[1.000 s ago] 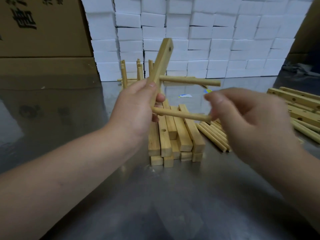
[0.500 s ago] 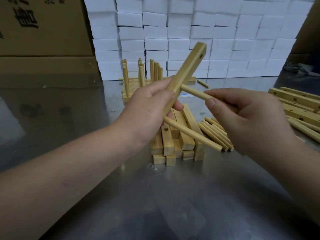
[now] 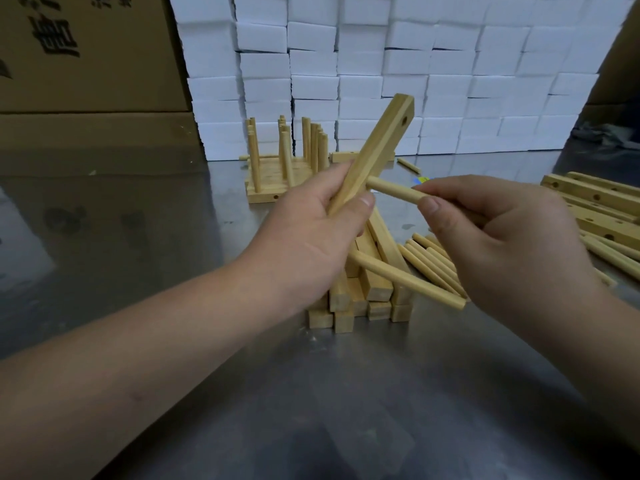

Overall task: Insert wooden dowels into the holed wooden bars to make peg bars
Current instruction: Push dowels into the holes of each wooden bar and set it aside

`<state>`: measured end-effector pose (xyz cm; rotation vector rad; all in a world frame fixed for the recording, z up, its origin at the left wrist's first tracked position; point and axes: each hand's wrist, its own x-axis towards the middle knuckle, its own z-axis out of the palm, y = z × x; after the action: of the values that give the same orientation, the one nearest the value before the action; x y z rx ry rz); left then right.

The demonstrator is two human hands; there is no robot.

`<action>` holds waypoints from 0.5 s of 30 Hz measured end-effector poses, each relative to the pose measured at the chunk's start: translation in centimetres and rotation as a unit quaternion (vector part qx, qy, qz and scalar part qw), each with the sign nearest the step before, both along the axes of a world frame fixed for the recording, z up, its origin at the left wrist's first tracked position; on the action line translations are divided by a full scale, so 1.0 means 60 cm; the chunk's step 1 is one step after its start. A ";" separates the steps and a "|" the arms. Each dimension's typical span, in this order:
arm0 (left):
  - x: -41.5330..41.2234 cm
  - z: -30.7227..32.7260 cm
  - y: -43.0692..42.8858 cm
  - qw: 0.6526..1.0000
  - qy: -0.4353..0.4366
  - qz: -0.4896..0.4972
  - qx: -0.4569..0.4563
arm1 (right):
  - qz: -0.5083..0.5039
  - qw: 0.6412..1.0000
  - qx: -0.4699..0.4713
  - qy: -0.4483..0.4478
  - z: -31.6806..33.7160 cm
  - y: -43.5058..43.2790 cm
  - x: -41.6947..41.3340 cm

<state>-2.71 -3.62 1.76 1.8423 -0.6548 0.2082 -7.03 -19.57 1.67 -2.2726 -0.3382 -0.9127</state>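
1. At the far left stand large brown cardboard boxes (image 3: 86, 64); to their right a wall of stacked white rectangular blocks (image 3: 415, 64) runs along the back.
2. A shiny grey metal counter (image 3: 138, 237) carries everything else.
3. Left of centre, near the white blocks, sits a group of finished pale wooden peg bars (image 3: 277, 168) with their dowels upright.
4. The left grip (image 3: 311, 230) is clenched around a long pale wooden bar with round holes (image 3: 377, 147), held above the counter and tilted up to the right; an unfilled hole shows near its top end.
5. Below that grip a round wooden dowel (image 3: 408, 278) juts from the bar's lower part toward the right.
6. Under it lies a stack of square-edged wooden bars (image 3: 367, 299) on the counter.
7. The right grip (image 3: 502, 237) pinches a second round wooden dowel (image 3: 394, 190) between thumb and fingers; its far end meets the bar's side face, and I cannot tell how deep it sits.
8. Loose wooden dowels (image 3: 429, 261) lie side by side beneath the right grip.
9. At the far right lie more holed wooden bars (image 3: 595, 202).
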 end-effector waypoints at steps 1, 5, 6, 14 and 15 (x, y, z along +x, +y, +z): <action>0.001 0.000 0.000 1.000 0.012 -0.004 0.003 | -0.003 1.000 0.006 0.014 0.002 -0.001 0.002; 0.008 0.005 -0.001 0.999 0.030 -0.005 -0.024 | -0.012 0.999 0.009 0.041 0.005 -0.004 0.006; 0.008 0.006 -0.001 0.999 0.023 -0.001 -0.030 | -0.014 0.999 0.006 0.043 0.006 -0.003 0.006; 0.009 0.001 0.007 0.999 -0.020 0.006 -0.026 | -0.054 0.993 -0.069 0.085 0.014 0.005 -0.002; 0.010 0.001 0.008 0.999 -0.024 0.008 -0.028 | -0.057 0.991 -0.074 0.097 0.015 0.005 -0.002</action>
<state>-2.13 -3.15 1.82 1.7929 -0.6619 0.2803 -7.17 -19.27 2.59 -2.5161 -0.1975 -0.7350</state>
